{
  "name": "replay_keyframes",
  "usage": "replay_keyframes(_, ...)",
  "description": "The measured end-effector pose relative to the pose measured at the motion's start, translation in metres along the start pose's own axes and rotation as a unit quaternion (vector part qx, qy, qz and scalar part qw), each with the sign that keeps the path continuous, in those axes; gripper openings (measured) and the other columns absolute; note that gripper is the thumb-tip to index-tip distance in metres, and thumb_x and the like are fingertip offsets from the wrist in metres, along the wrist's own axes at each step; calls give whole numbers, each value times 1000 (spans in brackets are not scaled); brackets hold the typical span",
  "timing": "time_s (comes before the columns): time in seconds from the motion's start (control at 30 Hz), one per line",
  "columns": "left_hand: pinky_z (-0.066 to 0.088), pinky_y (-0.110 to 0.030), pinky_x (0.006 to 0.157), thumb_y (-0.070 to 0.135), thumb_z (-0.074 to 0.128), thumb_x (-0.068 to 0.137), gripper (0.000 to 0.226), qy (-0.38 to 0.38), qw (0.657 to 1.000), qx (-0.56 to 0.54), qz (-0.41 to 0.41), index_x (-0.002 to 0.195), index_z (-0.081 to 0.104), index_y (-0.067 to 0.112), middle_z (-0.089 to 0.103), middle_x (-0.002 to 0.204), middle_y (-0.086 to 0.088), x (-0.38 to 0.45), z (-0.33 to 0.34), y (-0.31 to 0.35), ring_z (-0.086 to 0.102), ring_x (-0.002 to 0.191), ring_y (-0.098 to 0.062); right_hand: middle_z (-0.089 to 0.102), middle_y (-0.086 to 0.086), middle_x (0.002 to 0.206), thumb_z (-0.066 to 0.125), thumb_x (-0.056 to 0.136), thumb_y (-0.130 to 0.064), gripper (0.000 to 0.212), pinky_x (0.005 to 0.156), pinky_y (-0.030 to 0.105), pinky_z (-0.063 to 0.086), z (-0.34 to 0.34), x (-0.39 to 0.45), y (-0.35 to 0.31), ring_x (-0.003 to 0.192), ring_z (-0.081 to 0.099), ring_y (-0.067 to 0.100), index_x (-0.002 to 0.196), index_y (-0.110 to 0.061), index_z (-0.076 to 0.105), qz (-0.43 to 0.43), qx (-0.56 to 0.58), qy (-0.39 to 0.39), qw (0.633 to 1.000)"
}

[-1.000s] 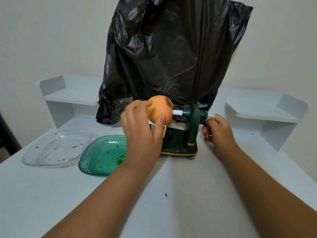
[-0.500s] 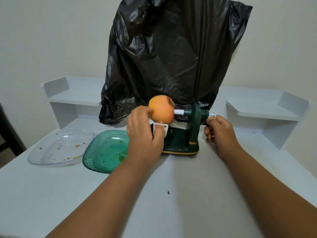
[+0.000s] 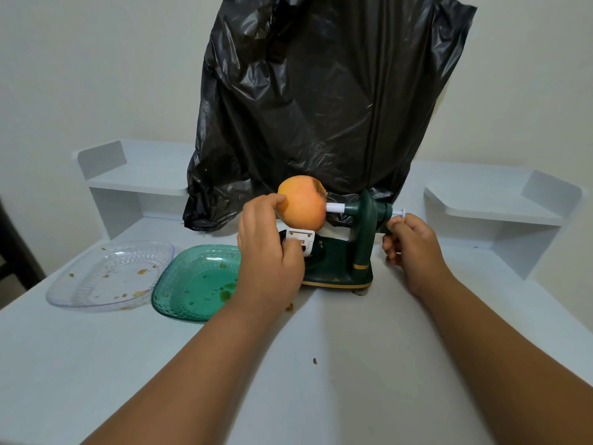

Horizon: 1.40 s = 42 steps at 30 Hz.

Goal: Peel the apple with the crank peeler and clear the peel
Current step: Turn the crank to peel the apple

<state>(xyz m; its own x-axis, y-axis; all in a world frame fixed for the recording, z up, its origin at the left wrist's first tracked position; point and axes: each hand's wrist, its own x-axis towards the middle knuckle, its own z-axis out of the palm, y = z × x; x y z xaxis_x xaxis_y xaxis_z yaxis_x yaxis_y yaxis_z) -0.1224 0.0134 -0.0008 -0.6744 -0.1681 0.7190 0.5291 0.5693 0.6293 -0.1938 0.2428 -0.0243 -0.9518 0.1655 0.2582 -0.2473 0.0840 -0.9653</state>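
Note:
An orange-yellow apple [image 3: 303,203] is stuck on the white spindle of the dark green crank peeler [image 3: 356,245], which stands on the white table. My left hand [image 3: 268,252] is low at the apple's left side, its thumb and fingers pinching the white blade holder [image 3: 300,239] under the fruit, with a fingertip touching the apple's skin. My right hand [image 3: 410,245] is closed around the crank handle on the peeler's right side; the handle itself is mostly hidden in my fist.
A green plastic dish [image 3: 195,284] and a clear plastic dish [image 3: 109,277], both with peel scraps, lie left of the peeler. A black bin bag [image 3: 321,101] hangs behind it. White shelves [image 3: 494,194] stand at both back corners. Small crumbs dot the table [image 3: 353,380].
My left hand has slid down off the apple's front and taken hold of the white blade holder below it. The right hand has stayed on the crank.

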Motion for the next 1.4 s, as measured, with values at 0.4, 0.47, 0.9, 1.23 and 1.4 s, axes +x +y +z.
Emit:
replay_keyframes(0.4, 45, -29, 79, 4, 53, 77, 19, -113, 959, -51, 256, 95, 61, 7, 55, 101, -3, -23, 9, 32, 51, 93, -18, 57, 5, 61, 53, 74, -9, 14, 53, 31, 44, -7, 2, -2, 58, 50, 20, 76, -20, 62, 27, 54, -33, 998)
replay_keyframes(0.47, 48, -30, 78, 6, 57, 79, 19, -214, 952, -26, 216, 97, 63, 7, 56, 108, -3, -33, 22, 34, 55, 93, -16, 58, 8, 62, 53, 69, -5, 18, 53, 31, 43, -14, 1, -4, 56, 50, 21, 76, -18, 61, 60, 79, -82, 992)
replay_keyframes(0.9, 43, -26, 83, 22, 54, 81, 28, -239, 935, 235, 115, 108, 58, 13, 54, 117, -4, -53, 32, 31, 47, 108, -21, 62, 14, 56, 91, 52, -17, 32, 46, 24, 48, -44, -7, -26, 44, 56, 19, 68, -9, 65, 199, 136, -387, 890)
replay_keyframes(1.23, 42, -35, 86, 15, 51, 89, 37, -278, 892, 321, 156, 125, 48, 14, 56, 121, -7, -42, 35, 32, 49, 105, -25, 50, 0, 57, 79, 71, -20, 23, 41, 16, 27, -32, 5, -84, 43, 40, 6, 78, -13, 59, 24, 260, -332, 906)
replay_keyframes(1.4, 39, -34, 88, 3, 47, 87, 39, -279, 892, 315, 164, 124, 49, 15, 56, 121, -5, -40, 33, 26, 47, 106, -25, 63, 2, 66, 58, 91, -18, 16, 42, 23, 38, -16, 20, -85, 54, 52, 12, 94, -28, 71, -60, 89, -60, 992)
